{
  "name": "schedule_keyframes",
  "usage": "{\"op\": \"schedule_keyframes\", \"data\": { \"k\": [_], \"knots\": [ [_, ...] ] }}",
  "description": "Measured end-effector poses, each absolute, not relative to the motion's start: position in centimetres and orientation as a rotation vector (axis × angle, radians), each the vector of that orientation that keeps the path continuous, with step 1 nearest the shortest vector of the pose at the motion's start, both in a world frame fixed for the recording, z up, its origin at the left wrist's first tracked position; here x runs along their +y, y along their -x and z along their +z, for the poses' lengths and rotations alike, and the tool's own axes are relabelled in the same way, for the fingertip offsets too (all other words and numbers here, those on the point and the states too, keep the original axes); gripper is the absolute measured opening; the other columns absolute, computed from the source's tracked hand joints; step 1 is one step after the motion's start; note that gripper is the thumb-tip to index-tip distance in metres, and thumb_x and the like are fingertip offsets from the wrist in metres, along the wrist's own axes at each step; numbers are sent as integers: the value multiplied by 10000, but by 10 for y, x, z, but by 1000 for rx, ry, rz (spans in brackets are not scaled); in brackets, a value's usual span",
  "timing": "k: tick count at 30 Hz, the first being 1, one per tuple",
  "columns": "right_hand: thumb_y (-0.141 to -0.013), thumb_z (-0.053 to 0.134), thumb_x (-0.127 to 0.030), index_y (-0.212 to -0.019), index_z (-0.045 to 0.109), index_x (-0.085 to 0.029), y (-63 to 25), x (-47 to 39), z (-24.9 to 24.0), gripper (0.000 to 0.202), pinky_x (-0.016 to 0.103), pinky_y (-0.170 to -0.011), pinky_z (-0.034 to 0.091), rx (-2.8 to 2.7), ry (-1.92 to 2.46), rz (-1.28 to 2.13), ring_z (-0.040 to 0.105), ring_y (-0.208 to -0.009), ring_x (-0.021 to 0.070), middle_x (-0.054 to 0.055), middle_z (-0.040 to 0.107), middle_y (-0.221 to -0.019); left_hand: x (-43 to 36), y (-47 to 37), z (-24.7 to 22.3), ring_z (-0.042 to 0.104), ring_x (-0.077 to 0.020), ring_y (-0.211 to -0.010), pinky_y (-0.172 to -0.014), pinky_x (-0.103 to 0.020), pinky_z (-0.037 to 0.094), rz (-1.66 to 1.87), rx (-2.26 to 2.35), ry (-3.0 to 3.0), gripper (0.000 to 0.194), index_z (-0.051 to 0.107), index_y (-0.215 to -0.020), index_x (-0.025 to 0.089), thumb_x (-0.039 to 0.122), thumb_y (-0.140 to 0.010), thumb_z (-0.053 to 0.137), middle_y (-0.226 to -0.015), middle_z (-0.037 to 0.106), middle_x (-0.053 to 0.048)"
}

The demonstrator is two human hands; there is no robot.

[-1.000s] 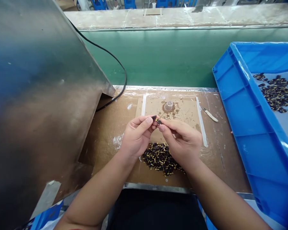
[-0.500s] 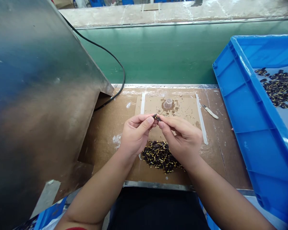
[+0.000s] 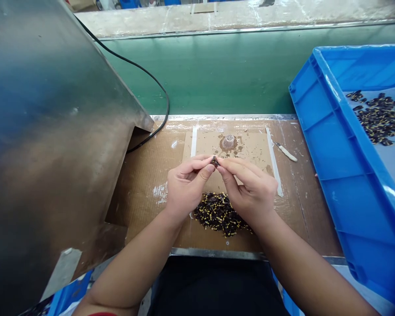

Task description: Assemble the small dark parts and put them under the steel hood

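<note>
Between the fingertips of both hands is a small black part with a bit of yellow; its exact kind is too small to make out. My left hand pinches it from the left with thumb and forefinger. From the other side my right hand pinches it the same way. Below the hands lies a pile of small black-and-yellow parts, partly covered by my right hand. Just beyond the fingers, a small clear plastic cup stands on a wet-spotted cardboard sheet taped to the bench.
At the right stands a large blue crate holding more black-and-yellow parts on a white sheet. A white-handled knife lies beside the tape. A big metal housing fills the left, with a black cable looping behind it.
The small black part has turned between my fingertips, and my fingers have closed in around it. The whole view has shifted slightly.
</note>
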State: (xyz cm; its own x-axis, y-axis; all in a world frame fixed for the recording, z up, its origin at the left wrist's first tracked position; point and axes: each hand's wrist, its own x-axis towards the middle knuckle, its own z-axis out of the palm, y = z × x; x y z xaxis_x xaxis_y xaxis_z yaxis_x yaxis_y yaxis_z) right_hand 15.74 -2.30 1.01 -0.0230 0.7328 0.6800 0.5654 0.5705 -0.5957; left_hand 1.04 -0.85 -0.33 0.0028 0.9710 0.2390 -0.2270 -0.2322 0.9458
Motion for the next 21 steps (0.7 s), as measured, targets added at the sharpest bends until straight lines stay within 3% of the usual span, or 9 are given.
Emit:
{"op": "schedule_keyframes", "data": {
  "k": [6,15,21],
  "knots": [
    [-961,639,-147,-1140,718,-253,-158,-22,13,223,338,-885,623,-1658,1130,78,716,-965,171,32,753,-1072,-7,-14,1,637,-219,-1150,-962,-349,596,1459,840,-1048,245,738,-1152,244,327,-933,668,-1241,670,-103],
    [-964,612,-164,-1097,696,-231,-164,-28,22,171,345,-905,603,-1606,1045,120,694,-983,166,33,743,-1053,-3,-9,-8,649,-170,-910,-797,-269,564,1517,984,-1132,200,769,-978,205,371,-891,700,-1028,700,-97],
    [-960,588,-146,-1123,683,-215,-192,-109,31,201,289,-871,582,-1599,1099,319,650,-957,151,55,648,-1003,-8,-20,-5,637,-156,-796,-702,-241,522,1526,966,-1024,170,744,-855,169,318,-787,792,-894,702,-59]
  ]
}}
